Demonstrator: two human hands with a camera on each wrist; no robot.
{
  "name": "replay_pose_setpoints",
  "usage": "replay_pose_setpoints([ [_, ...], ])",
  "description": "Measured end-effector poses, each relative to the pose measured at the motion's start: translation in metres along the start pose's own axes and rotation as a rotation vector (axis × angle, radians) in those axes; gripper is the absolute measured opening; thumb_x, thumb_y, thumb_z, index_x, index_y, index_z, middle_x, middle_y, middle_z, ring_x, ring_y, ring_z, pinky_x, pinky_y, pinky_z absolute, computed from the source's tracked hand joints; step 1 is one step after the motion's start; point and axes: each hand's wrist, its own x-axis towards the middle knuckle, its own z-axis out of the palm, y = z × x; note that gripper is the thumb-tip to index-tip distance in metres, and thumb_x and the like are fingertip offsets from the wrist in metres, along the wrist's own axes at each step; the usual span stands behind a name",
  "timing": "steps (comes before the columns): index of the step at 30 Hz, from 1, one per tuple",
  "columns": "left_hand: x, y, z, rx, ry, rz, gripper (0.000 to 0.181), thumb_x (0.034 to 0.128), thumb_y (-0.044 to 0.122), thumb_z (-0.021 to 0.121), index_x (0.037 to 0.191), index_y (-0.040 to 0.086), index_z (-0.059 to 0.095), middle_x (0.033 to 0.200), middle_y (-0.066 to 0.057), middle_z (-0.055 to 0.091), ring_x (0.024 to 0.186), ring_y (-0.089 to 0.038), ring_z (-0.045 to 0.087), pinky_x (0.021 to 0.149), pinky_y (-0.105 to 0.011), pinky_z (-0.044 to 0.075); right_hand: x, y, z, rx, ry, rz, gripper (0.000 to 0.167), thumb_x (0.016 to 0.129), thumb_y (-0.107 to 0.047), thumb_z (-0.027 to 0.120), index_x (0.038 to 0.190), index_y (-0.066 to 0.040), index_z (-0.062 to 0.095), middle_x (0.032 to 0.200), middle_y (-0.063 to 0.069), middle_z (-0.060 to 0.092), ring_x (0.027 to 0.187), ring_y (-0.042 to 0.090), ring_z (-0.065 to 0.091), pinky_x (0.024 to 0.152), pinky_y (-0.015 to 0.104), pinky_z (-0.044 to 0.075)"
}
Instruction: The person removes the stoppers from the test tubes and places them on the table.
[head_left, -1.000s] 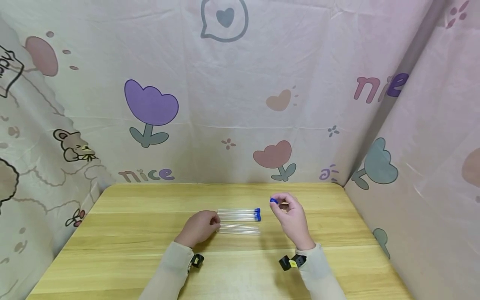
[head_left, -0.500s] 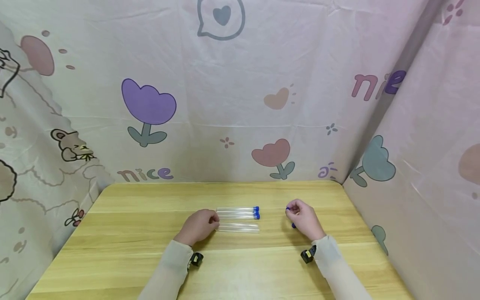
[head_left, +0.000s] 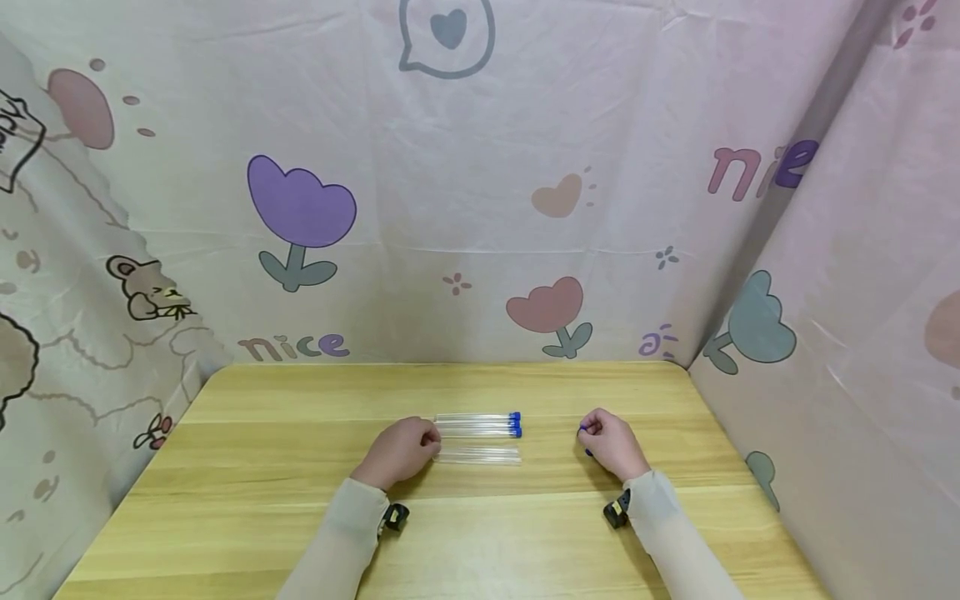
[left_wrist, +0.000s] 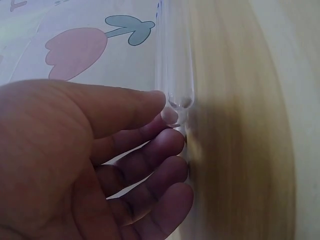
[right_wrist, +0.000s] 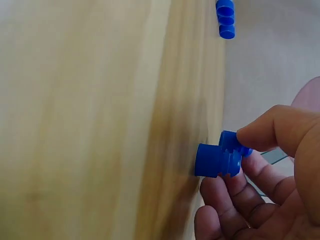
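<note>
In the head view my left hand (head_left: 401, 454) is at the left ends of two groups of clear test tubes. In the left wrist view its thumb and forefinger pinch the rounded end of a clear test tube (left_wrist: 172, 112). The far group wears blue caps (head_left: 516, 425); the nearer tubes (head_left: 480, 455) show no caps. Over to the right, my right hand (head_left: 613, 443) pinches a small blue cap (right_wrist: 229, 140) between thumb and fingers. Against it, low at the table, sits another blue cap (right_wrist: 207, 160). The fingers partly hide these caps.
The light wooden table (head_left: 495, 542) carries everything. A patterned cloth (head_left: 450, 208) hangs behind its far edge and along both sides. Black cameras (head_left: 617, 510) are strapped to both wrists.
My right hand has moved right and down, away from the tubes' capped ends, to the caps at the table, still holding a blue cap. The left hand has stayed at the tube ends.
</note>
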Motion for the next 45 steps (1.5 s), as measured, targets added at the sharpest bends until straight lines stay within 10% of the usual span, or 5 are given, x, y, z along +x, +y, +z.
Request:
replay_pose_setpoints([
  [24, -0.003, 0.002, -0.020, -0.066, 0.039, -0.052, 0.005, 0.0974, 0.018, 0.071, 0.096, 0.017, 0.075, 0.090, 0.007, 0.066, 0.078, -0.011, 0.056, 0.077, -0.036, 0.053, 0.003, -0.010, -0.015, -0.039, -0.018, 0.037, 0.018, 0.098, -0.019, 0.060, 0.109, -0.004, 0.065, 0.095, 0.006, 0.068, 0.076, 0.018, 0.060, 0.072, 0.035, 0.050],
  [37, -0.015, 0.028, -0.054, -0.067, 0.207, 0.005, 0.026, 0.0986, 0.026, 0.070, 0.120, 0.012, 0.071, 0.107, -0.001, 0.070, 0.100, -0.021, 0.065, 0.089, -0.044, 0.055, -0.019, -0.088, -0.018, 0.192, 0.106, -0.270, 0.007, 0.099, -0.011, 0.067, 0.105, -0.010, 0.069, 0.099, 0.003, 0.066, 0.086, 0.018, 0.061, 0.072, 0.026, 0.054],
  [45, -0.017, 0.032, -0.058, -0.064, 0.218, 0.027, 0.027, 0.0986, 0.027, 0.071, 0.121, 0.012, 0.070, 0.111, -0.004, 0.070, 0.104, -0.024, 0.066, 0.091, -0.045, 0.055, -0.026, -0.100, -0.014, 0.192, 0.111, -0.278, 0.007, 0.098, -0.009, 0.068, 0.105, -0.011, 0.069, 0.100, 0.000, 0.065, 0.090, 0.016, 0.060, 0.077, 0.027, 0.054],
])
